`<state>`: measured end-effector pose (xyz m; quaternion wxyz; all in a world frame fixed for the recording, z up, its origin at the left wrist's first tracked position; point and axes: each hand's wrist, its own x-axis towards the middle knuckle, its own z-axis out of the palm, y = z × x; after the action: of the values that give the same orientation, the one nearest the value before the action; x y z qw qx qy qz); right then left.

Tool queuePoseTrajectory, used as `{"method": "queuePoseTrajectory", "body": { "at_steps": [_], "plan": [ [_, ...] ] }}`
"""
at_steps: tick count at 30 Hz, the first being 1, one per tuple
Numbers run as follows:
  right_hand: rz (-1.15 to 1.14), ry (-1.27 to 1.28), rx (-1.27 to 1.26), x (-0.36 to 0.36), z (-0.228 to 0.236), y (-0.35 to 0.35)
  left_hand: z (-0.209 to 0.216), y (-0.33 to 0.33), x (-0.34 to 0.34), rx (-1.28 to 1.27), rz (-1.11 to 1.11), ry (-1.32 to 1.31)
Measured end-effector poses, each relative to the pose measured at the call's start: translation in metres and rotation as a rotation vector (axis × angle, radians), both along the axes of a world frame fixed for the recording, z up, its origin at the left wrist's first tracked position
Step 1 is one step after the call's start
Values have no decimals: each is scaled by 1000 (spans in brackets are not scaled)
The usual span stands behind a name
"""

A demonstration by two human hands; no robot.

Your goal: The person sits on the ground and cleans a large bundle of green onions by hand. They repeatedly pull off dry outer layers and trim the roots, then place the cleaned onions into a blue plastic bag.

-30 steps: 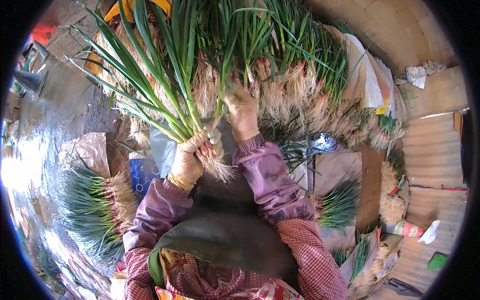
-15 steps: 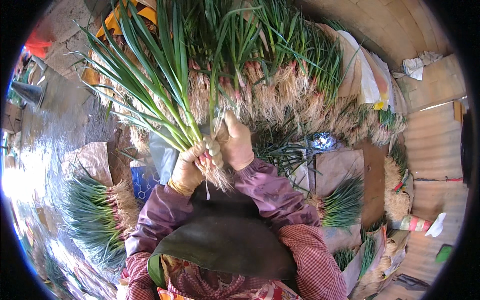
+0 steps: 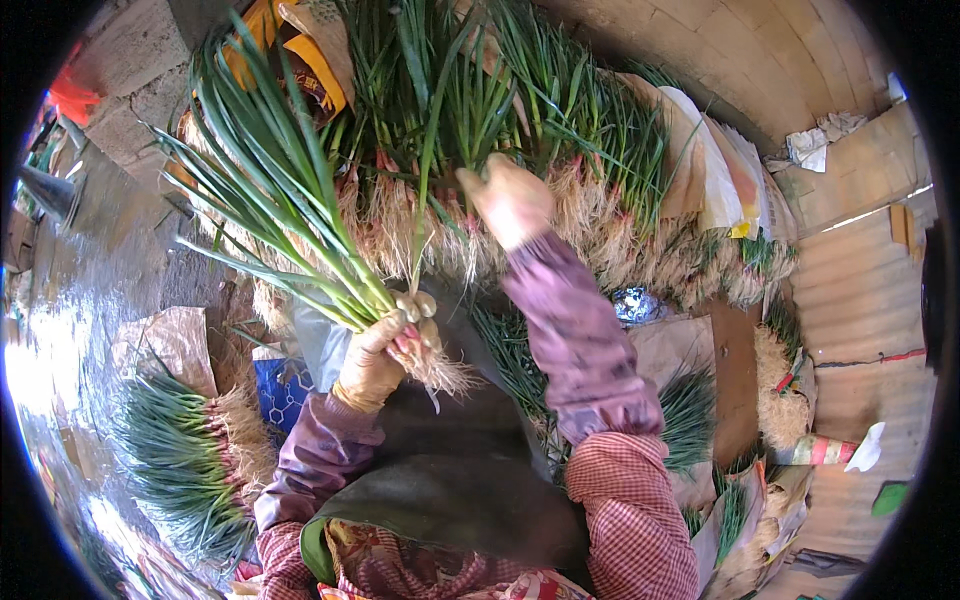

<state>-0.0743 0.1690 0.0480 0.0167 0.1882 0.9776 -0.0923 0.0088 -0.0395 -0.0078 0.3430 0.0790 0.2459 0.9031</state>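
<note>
A bunch of scallions [image 3: 330,255], with long green leaves, pinkish bases and pale roots, slants up to the left. My left hand [image 3: 378,345], in a pale glove, is closed around its lower stems just above the roots. One thin leaf rises apart from the bunch, above that fist. My right hand [image 3: 512,203], gloved too, reaches forward to a long row of scallions [image 3: 400,200]. Its thumb and forefinger look apart near the stems, and I see nothing between them; the other fingers are partly hidden and a little blurred.
A stack of scallions [image 3: 185,460] lies at the left beside a blue printed sheet [image 3: 285,388]. More scallions [image 3: 688,420] rest on brown paper at the right. A dark apron [image 3: 450,470] covers my lap. Sacking [image 3: 700,180] props the row's right end.
My right hand has left the place beside my left hand and moved forward and right to the row of scallions. The left hand keeps its grip on the bunch.
</note>
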Motion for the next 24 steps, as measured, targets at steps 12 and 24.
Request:
{"method": "queuePoseTrajectory", "body": {
  "at_steps": [12,24],
  "plan": [
    [104,392,-897,86,-44,-35,-25,5,2,-244,27,-118],
    [81,-190,-669,133,-105,23,-3,-2,4,-208,69,-75]
  ]
}}
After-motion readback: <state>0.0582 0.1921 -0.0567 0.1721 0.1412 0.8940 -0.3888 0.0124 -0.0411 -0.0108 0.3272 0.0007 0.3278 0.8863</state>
